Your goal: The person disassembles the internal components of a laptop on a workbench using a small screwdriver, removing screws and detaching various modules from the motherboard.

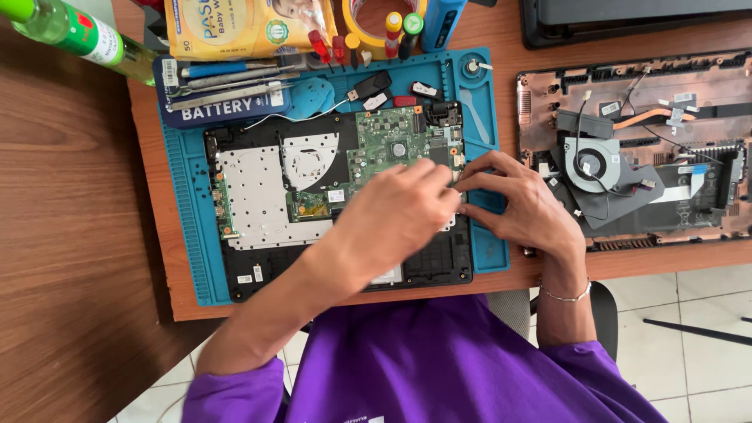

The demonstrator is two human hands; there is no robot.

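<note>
Both hands meet at the right edge of the opened laptop base (266,204) on the blue mat (184,196), left hand (399,215) and right hand (521,207) with fingertips pinched on something small beside the green circuit board (392,145), seemingly mid-disassembly, needing a careful lift.

**Wooden desk and what lies on it**

A brown wooden desk (157,172) is seen from above. A blue mat (184,180) is laid on it, covered mostly by an opened laptop base. To the right, a copper-coloured case (548,86) with a fan is set directly on the wood. A yellow pack (235,27) and tape roll (360,19) are placed at the far edge, a green bottle (70,31) at the far left.
</note>
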